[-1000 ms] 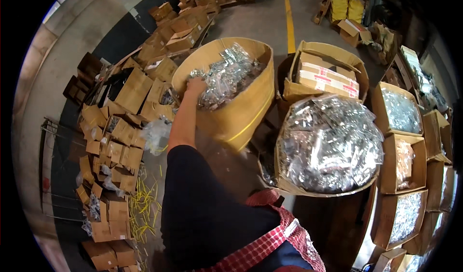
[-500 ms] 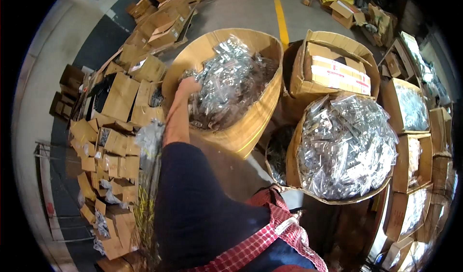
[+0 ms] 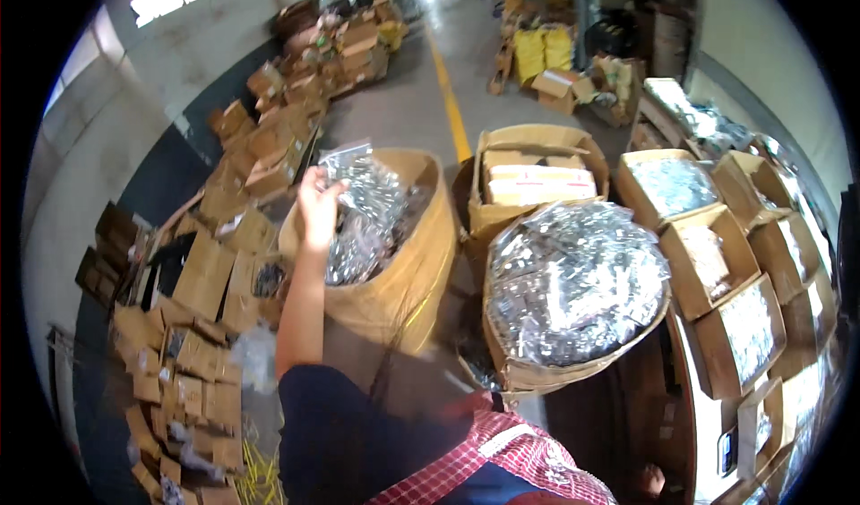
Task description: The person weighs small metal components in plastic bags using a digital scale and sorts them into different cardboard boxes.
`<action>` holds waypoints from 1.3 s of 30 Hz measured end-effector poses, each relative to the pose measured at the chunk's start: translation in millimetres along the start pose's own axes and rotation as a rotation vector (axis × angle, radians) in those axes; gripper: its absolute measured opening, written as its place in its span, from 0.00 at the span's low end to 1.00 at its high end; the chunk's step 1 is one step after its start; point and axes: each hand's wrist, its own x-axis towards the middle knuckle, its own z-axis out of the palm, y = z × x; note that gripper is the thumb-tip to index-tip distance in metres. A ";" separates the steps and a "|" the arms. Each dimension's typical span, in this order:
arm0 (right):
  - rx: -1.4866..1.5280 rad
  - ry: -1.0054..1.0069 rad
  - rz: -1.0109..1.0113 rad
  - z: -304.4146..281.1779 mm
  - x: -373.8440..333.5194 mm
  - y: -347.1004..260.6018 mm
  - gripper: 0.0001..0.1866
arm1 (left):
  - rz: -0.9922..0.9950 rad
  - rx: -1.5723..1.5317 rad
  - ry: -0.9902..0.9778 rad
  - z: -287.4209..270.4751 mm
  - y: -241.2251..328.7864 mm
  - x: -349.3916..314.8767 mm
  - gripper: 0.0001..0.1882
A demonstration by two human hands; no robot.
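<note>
My left hand (image 3: 316, 204) is raised at the left rim of a tall, rounded cardboard box (image 3: 408, 295). Its fingers are closed on the edge of a clear plastic bag (image 3: 365, 183) of shiny metal parts, which hangs over the box's contents. More bags of metal pieces lie inside the box below it. Low at the right, a small part of my right hand (image 3: 652, 481) shows beside the dark space under the boxes; its fingers are too unclear to read.
Right of my box stands another carton heaped with clear bags (image 3: 578, 281). Behind it, a carton (image 3: 537, 138) holds a taped box. Rows of open boxes (image 3: 708, 259) line the right side. Many cartons (image 3: 206, 272) crowd the left. A yellow line (image 3: 446, 93) runs along the floor.
My view has tipped up, showing more of the room. My left hand has come up from among the bags with a clear bag in its fingers. Part of my right hand has come into view.
</note>
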 end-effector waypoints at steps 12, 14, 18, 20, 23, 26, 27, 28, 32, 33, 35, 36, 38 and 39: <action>1.233 -1.437 0.043 78.0 -101.0 -193.2 0.48 | 0.152 -0.630 -1.329 314.4 238.5 -315.4 0.15; 1.460 -1.305 0.031 43.1 -101.8 -176.7 0.47 | 0.395 -0.681 -1.612 341.2 240.8 -353.3 0.13; 1.517 -0.701 -0.147 -30.8 -105.0 -143.1 0.45 | 1.050 -0.742 -1.541 396.3 257.4 -426.8 0.12; 1.522 -0.660 -0.258 -71.9 -106.1 -126.1 0.47 | 1.080 -0.722 -1.486 420.7 270.9 -464.2 0.11; 1.568 -0.672 -0.393 -114.2 -97.2 -111.2 0.49 | 1.123 -0.717 -1.422 448.3 262.4 -498.7 0.07; 1.409 -0.411 -0.486 -143.6 -93.4 -117.4 0.45 | 1.102 -0.837 -1.443 480.1 258.7 -528.2 0.08; 1.343 -0.290 -0.479 -153.3 -90.2 -118.9 0.42 | 1.058 -0.878 -1.468 492.0 258.9 -536.5 0.08; 1.368 -0.287 -0.494 -163.7 -83.3 -119.4 0.40 | 1.009 -0.908 -1.501 504.5 258.7 -544.1 0.07; 1.370 -0.229 -0.537 -201.8 -57.1 -144.1 0.35 | 0.160 -0.941 -1.663 544.8 252.1 -580.6 0.11; 1.368 -0.185 -0.529 -208.8 -49.5 -149.6 0.36 | -0.075 -0.977 -1.632 557.5 255.8 -592.2 0.16; 1.364 -0.099 -0.510 -225.1 -32.5 -155.9 0.38 | -0.826 -0.889 -1.845 576.1 266.2 -595.1 0.27; 1.373 -0.153 -0.559 -234.3 -20.6 -158.7 0.38 | -1.224 -0.913 -1.902 590.7 268.4 -594.9 0.30; 1.326 -0.217 -0.583 -256.7 -0.2 -160.6 0.39 | -1.616 -0.855 -1.910 610.6 284.0 -601.9 0.41; 1.301 -0.300 -0.580 -263.4 6.3 -165.9 0.39 | -1.734 -0.924 -1.994 616.4 290.7 -595.7 0.38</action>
